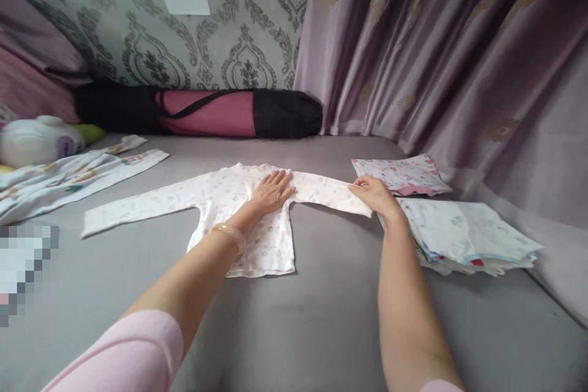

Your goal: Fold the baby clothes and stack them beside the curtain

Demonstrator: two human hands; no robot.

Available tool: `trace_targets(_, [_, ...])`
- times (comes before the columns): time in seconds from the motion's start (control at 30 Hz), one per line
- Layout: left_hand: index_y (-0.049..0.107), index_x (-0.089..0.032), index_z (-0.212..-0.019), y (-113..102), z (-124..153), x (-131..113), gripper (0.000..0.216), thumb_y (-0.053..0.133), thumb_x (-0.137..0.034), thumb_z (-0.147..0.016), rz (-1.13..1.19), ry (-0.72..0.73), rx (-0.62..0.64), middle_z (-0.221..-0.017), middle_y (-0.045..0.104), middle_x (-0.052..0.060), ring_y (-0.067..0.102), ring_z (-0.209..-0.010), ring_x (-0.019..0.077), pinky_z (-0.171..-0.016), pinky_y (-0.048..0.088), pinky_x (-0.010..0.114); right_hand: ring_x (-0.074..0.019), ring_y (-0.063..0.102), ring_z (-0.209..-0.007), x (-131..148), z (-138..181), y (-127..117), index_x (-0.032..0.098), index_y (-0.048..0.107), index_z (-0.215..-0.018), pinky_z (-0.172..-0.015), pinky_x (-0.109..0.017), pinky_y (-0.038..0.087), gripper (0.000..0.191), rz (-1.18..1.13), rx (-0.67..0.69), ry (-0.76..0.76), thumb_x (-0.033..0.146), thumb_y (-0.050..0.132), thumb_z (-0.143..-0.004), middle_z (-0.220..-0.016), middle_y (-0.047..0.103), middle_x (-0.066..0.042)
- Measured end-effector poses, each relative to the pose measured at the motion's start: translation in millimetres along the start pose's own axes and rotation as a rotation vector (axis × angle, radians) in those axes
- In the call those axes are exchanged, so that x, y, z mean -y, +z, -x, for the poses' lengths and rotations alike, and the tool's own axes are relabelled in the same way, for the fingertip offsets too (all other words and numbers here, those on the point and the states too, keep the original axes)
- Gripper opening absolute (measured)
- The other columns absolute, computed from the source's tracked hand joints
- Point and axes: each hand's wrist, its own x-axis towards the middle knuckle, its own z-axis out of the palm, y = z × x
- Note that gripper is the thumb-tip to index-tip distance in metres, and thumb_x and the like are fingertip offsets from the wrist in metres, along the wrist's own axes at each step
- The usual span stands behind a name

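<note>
shirt spread flat on the bed, not yet folded, we judge | our left hand open, palm pressing its chest | right hand pinching the sleeve end | folded stack beside it: done | loose clothes far left: remaining

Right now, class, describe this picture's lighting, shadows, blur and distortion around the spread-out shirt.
Head view: soft, even light, no glare; faint shadows beside the left hand and right hand on the white printed long-sleeved shirt; wide-angle stretch lengthens the forearms; a pixelated block hides part of the left edge.
</note>
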Motion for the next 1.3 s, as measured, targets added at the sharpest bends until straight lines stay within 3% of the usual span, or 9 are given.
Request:
trace_targets(0.2, [0.026, -0.018, -0.156, -4.8, 1.2, -4.0, 0.078, 0.022, -0.068, -0.096, -0.007, -0.008, 0.056, -0.163, 0.024, 0.012, 0.018, -0.151, 0.029, -0.121, 0.015, 0.043, -0.0224, 0.063, -0.093, -7.7, -1.8, 1.4, 0.02, 0.072, -0.094, -0.08, -0.029, 0.044, 0.019, 0.281, -0.103, 0.016, 0.027, 0.06, -0.082, -0.096, 0.072, -0.006])
trace_targets(0.47, [0.028, -0.024, -0.155, -33.8, -11.7, -16.9, 0.083, 0.041, -0.071, -0.087, 0.062, -0.106, 0.247, -0.162, 0.024, 0.015, 0.019, -0.149, 0.0351, -0.118, 0.019, 0.048, -0.0292, 0.061, -0.109, 0.1, 7.1, 21.3, 0.012, 0.071, -0.112, -0.092, -0.038, 0.043, 0.04, 0.585, -0.187, 0.036, 0.004, 0.039, -0.087, -0.112, 0.067, -0.018])
trace_targets(0.57, [0.03, -0.023, -0.153, -41.2, -15.0, -27.4, 0.092, 0.048, -0.076, -0.08, 0.071, -0.138, 0.275, -0.161, 0.025, 0.016, 0.018, -0.149, 0.0363, -0.118, 0.018, 0.049, -0.0304, 0.056, -0.12, 16.7, 4.6, 38.4, 0.014, 0.067, -0.12, -0.1, -0.044, 0.039, 0.041, 0.529, -0.22, -0.111, 0.01, 0.036, -0.092, -0.127, 0.063, -0.018])
trace_targets(0.7, [0.02, -0.014, -0.157, -34.0, -11.4, -40.1, 0.109, 0.043, -0.084, -0.076, 0.099, -0.185, 0.248, -0.163, 0.012, 0.023, 0.005, -0.151, 0.0415, -0.119, 0.007, 0.058, -0.0268, 0.036, -0.142, 46.5, 6.3, 72.2, 0.021, 0.052, -0.141, -0.115, -0.049, 0.027, 0.046, 0.416, 0.017, -0.326, 0.027, 0.03, -0.1, -0.152, 0.046, -0.011])
trace_targets(0.8, [0.017, -0.011, -0.157, -24.6, -8.8, -42.2, 0.11, 0.036, -0.085, -0.078, 0.145, -0.188, 0.216, -0.164, 0.007, 0.023, -0.001, -0.151, 0.0417, -0.118, 0.001, 0.061, -0.0273, 0.023, -0.149, 55.4, 12.8, 89.6, 0.023, 0.038, -0.152, -0.119, -0.055, 0.019, 0.054, 0.441, 0.182, -0.282, 0.037, 0.022, -0.102, -0.16, 0.032, -0.009])
trace_targets(0.97, [0.018, -0.013, -0.157, -27.7, -11.4, -29.1, 0.109, 0.048, -0.08, -0.076, 0.244, -0.156, 0.25, -0.165, 0.004, 0.02, -0.006, -0.151, 0.0378, -0.119, 0.0, 0.058, -0.0299, 0.016, -0.151, 44.8, 15.5, 93.3, 0.023, 0.029, -0.156, -0.118, -0.061, 0.014, 0.059, 0.56, 0.254, -0.222, 0.043, 0.013, -0.103, -0.164, 0.021, -0.007])
trace_targets(1.07, [0.023, -0.014, -0.155, -45.4, -1.9, -13.3, 0.094, 0.048, -0.069, -0.083, 0.403, -0.145, 0.248, -0.164, 0.017, 0.017, 0.014, -0.152, 0.0302, -0.121, 0.017, 0.045, -0.029, 0.016, -0.151, 42.3, 14.3, 92.2, 0.025, 0.027, -0.157, -0.119, -0.059, 0.016, 0.059, 0.602, 0.25, -0.228, 0.044, 0.013, -0.102, -0.164, 0.021, -0.006])
trace_targets(1.17, [0.033, -0.018, -0.151, -67.3, 28.5, 9.1, 0.076, 0.041, -0.062, -0.089, 0.54, -0.162, 0.128, -0.157, 0.038, 0.012, 0.045, -0.138, 0.0245, -0.108, 0.04, 0.033, -0.0288, 0.017, -0.151, 44.0, 14.9, 92.4, 0.024, 0.028, -0.157, -0.119, -0.058, 0.016, 0.059, 0.611, 0.245, -0.23, 0.043, 0.013, -0.102, -0.164, 0.022, -0.006])
trace_targets(1.3, [0.066, -0.014, -0.114, -90.1, 94.6, 45.4, 0.05, 0.043, -0.051, -0.088, 0.551, -0.268, -0.104, -0.115, 0.07, 0.012, 0.065, -0.102, 0.0239, -0.087, 0.05, 0.032, -0.0303, 0.018, -0.15, 44.4, 15.3, 93.7, 0.023, 0.03, -0.156, -0.119, -0.06, 0.015, 0.06, 0.6, 0.231, -0.24, 0.043, 0.013, -0.102, -0.164, 0.023, -0.007])
